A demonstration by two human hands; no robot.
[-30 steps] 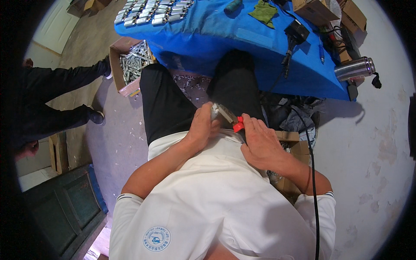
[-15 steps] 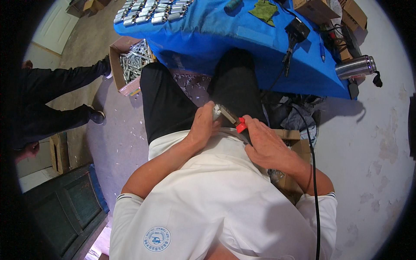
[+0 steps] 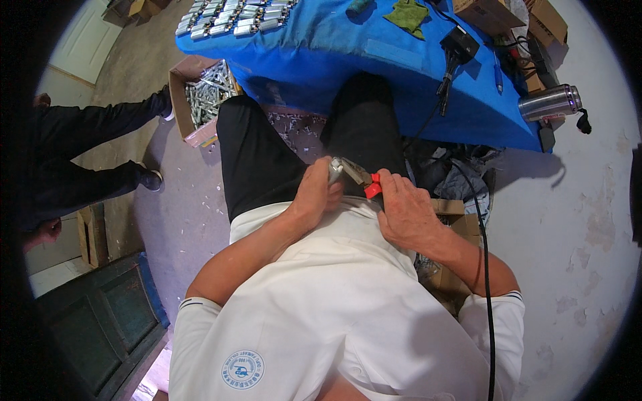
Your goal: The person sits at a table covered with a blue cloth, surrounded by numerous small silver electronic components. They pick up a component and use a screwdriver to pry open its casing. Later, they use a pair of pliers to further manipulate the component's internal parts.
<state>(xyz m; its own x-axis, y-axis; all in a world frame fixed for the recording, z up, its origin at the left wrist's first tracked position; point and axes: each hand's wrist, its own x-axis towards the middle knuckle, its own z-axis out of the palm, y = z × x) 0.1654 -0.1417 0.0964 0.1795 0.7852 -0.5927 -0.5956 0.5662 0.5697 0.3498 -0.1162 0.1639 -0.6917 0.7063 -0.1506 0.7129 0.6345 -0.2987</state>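
Observation:
Above my lap, my left hand (image 3: 313, 194) is closed around a small silvery metal piece (image 3: 334, 170), whose end sticks out past the thumb and fingertips. My right hand (image 3: 409, 215) grips a pair of pliers (image 3: 357, 175) by red handles, which are mostly hidden in the palm. The plier jaws point left and reach the end of the metal piece; whether they bite on it is too small to tell. On the table ahead, many similar silvery pieces (image 3: 231, 19) lie in close rows.
A blue-covered table (image 3: 301, 67) stands in front of my knees. Left of it, a carton (image 3: 180, 87) holds loose metal parts. A black adapter (image 3: 459, 44), green cloth (image 3: 406, 16) and steel flask (image 3: 550, 103) sit rightward. A black cable (image 3: 487, 294) crosses my right arm. Another person's legs (image 3: 100, 127) are at left.
The red plier handles have spread slightly apart and the jaws look wider. The silvery piece has turned a little in my left hand. My right hand has shifted slightly.

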